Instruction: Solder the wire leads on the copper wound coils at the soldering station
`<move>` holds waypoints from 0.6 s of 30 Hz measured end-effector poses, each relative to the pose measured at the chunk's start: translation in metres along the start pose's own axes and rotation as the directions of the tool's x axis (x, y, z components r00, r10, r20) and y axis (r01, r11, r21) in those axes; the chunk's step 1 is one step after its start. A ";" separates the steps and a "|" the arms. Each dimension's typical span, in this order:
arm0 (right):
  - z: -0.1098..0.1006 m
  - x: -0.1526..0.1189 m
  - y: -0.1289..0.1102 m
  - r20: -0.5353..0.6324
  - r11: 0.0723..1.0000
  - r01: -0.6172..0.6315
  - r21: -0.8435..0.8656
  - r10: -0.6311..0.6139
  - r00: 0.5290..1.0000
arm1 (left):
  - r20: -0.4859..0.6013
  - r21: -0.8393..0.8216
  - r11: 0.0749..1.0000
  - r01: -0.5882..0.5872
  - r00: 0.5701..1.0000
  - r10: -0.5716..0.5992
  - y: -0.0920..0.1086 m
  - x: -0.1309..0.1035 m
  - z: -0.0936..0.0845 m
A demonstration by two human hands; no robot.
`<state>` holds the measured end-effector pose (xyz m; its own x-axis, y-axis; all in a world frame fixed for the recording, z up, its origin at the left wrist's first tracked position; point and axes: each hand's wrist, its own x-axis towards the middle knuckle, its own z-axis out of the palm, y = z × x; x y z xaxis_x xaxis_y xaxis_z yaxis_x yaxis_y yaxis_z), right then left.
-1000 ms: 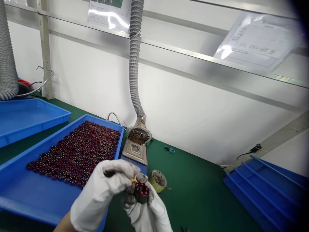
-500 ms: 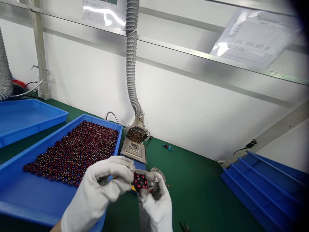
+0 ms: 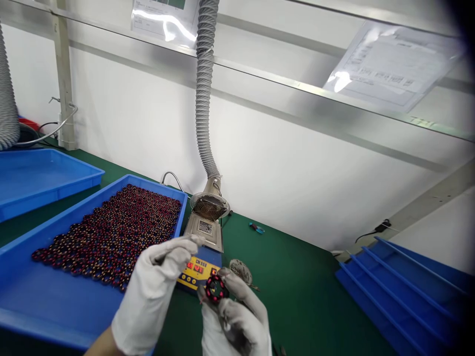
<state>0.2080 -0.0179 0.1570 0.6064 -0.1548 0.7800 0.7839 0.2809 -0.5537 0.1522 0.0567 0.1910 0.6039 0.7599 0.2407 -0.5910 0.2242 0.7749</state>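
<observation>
My right hand (image 3: 237, 309), in a white glove with grey-stained fingers, grips a small black ring-shaped stator with red windings (image 3: 216, 289). The ring's open middle faces me. Up and to the left, my left hand (image 3: 163, 272), also gloved in white, is closed in a pinch; whatever lies between its fingertips, if anything, is too small to make out. Its fingertips are apart from the stator, in front of a solder pot (image 3: 211, 254) with a metal top and a yellow display panel. Many similar stators (image 3: 122, 232) lie packed in a blue tray (image 3: 48, 311) at the left.
A fume hood on a grey flexible hose (image 3: 206, 104) hangs above the pot. Behind my right hand sits a round, stained tin (image 3: 240, 271). Small cutters (image 3: 257, 228) lie farther back. Blue trays (image 3: 401, 291) lean at the right; another blue tray (image 3: 48, 195) stands far left.
My left hand has moved away from the stator, up and to the left. My right hand has turned and keeps the stator, and the pot's yellow panel has come into view.
</observation>
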 end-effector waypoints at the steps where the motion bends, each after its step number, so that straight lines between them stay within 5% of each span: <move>1: -0.001 0.001 0.001 0.000 1.000 0.010 -0.014 -0.010 1.000 | -0.006 0.024 0.999 0.030 1.000 -0.030 0.003 0.001 -0.001; 5: -0.002 0.002 0.001 0.032 1.000 0.005 -0.007 -0.005 0.999 | 0.101 0.197 0.952 0.234 0.961 -0.257 0.009 0.001 0.002; 12: 0.001 0.000 0.000 0.018 0.999 -0.041 0.018 0.041 0.999 | -0.021 -0.006 0.999 0.049 0.999 -0.049 0.013 -0.003 0.001; 18: -0.008 -0.001 0.007 0.196 0.994 0.099 0.045 -0.106 0.975 | 0.142 0.160 0.959 0.234 0.956 -0.257 0.020 0.000 0.005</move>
<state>0.2143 -0.0234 0.1504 0.4820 0.0049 0.8762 0.8334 0.3062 -0.4602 0.1437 0.0582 0.2093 0.8050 0.5822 0.1142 -0.3398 0.2947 0.8931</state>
